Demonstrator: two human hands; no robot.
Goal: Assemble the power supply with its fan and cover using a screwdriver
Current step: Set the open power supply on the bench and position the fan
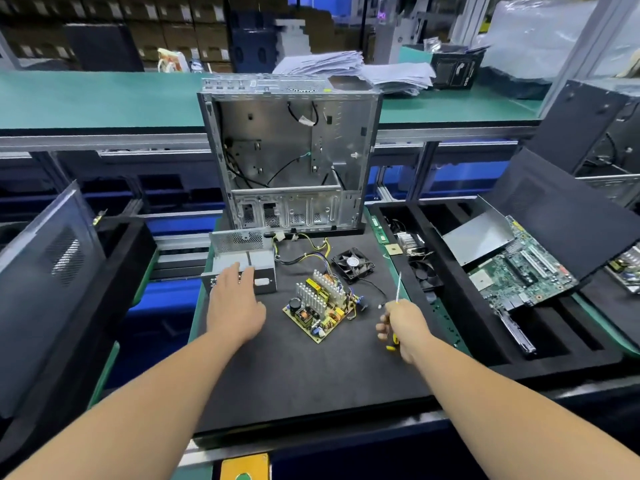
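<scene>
Power supply board (pixel 320 306) bare on black mat (pixel 294 382), frame centre, heatsinks up. Right hand (pixel 403 323) right of board, fingers curled round screwdriver (pixel 396 306), shaft pointing up. Left hand (pixel 235 306) left of board, fingers straight, fingertips reaching onto metal cover (pixel 242 258). Fan (pixel 353 265) flat just beyond board, wired to it. Open computer case (pixel 291 157) upright behind, upper centre. Motherboard (pixel 519 275) in tray at right.

on the black mat: one power supply board (pixel 320 308), one fan (pixel 353 264), one metal psu housing (pixel 242 259), one open computer case (pixel 291 157); one screwdriver (pixel 396 306); two hands, left (pixel 235 306), right (pixel 405 323).
</scene>
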